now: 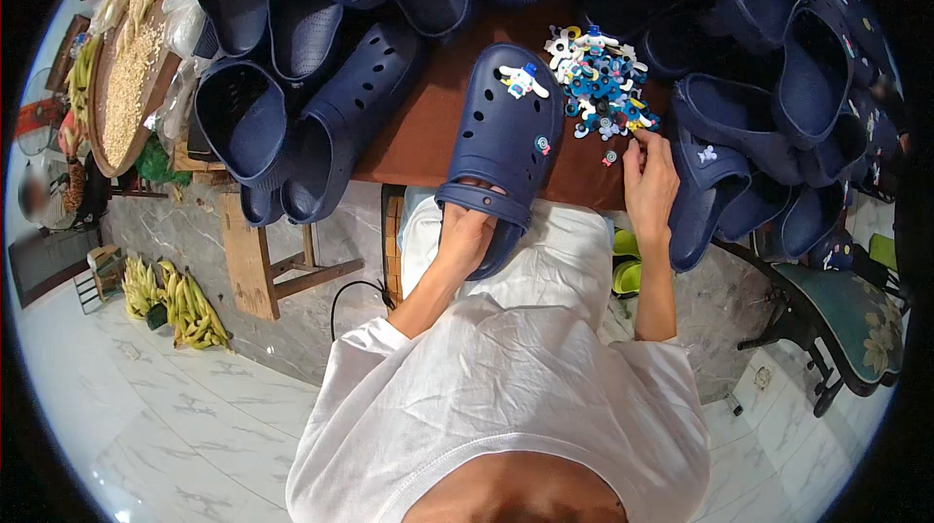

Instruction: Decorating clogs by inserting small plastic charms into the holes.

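Observation:
A navy clog (501,139) with round vent holes lies toe away from me, its heel over my lap. A white character charm (525,81) with a blue top sits near its toe, and a small round pink and teal charm (543,144) is on its right side. My left hand (469,236) reaches into the clog's opening and holds it, fingers hidden inside. At the near right edge of a pile of shoe charms (598,75), my right hand (650,168) has its fingers bent together; anything pinched there is too small to make out. A loose round charm (610,158) lies beside it.
Navy clogs (350,105) crowd the brown tabletop (413,148) at the left and back. More clogs (739,124) are heaped at the right, some with charms. Below are a wooden stool (253,255), bananas (190,309) and a chair (837,319).

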Demonstrator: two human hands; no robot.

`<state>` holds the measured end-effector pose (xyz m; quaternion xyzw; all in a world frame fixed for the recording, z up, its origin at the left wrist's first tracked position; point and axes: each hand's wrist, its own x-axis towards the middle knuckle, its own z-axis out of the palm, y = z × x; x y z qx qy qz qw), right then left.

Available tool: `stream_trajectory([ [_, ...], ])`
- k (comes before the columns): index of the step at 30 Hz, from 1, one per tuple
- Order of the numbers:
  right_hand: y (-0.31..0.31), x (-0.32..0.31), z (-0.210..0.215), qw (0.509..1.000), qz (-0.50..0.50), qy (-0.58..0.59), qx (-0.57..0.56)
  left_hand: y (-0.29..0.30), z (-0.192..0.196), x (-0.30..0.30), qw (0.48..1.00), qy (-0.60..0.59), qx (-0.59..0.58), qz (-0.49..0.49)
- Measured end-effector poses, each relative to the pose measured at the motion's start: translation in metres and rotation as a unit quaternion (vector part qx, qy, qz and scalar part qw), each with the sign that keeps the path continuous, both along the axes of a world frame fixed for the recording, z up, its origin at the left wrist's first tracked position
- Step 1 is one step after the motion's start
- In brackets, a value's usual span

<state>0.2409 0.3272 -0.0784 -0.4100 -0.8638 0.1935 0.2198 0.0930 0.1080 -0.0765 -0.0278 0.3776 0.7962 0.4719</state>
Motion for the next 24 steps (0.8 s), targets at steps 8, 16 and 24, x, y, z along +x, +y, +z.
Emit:
stream_trajectory([
  [8, -0.052, -0.02, 0.019, 0.917, 0.128, 0.2, -0.319, -0.006, -0.01, 0.004, 1.0, 0.025, 0.008, -0.007],
  [16, -0.071, -0.044, 0.014, 0.859, 0.156, 0.246, -0.42, -0.004, -0.001, 0.005, 0.997, 0.069, -0.022, -0.031],
  [24, -0.07, -0.047, 0.005, 0.874, 0.162, 0.28, -0.363, -0.002, 0.0, 0.008, 0.997, 0.067, -0.045, -0.017],
])
